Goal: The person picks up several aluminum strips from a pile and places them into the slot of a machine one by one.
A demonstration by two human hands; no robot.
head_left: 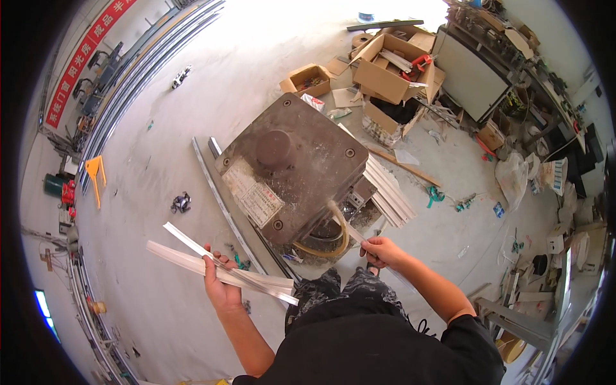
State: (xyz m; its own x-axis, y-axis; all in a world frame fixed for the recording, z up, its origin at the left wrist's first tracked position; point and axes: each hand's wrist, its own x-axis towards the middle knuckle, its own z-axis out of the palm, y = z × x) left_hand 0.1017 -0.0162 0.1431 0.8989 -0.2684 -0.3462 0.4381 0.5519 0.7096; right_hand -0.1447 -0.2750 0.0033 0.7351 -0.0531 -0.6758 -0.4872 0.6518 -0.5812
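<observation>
My left hand (222,292) is closed around several long, pale profile strips (179,255), holding them slantwise left of my legs. A thin, light strip (350,232) is pinched in my right hand (383,251); its far end reaches the near side of a brown, square-topped machine (308,147). Whether that end is inside the machine or beside it, I cannot tell. A yellowish hose (345,237) loops out of the machine close to my right hand. The machine's top carries a round boss, corner bolts and a label plate, with dust on it.
More white profiles (388,192) lie right of the machine. Long metal bars (228,208) lie on the floor at its left. Open cardboard boxes (385,74) stand beyond it. A yellow stand (96,176) is at the left; cluttered shelving (532,70) lines the right.
</observation>
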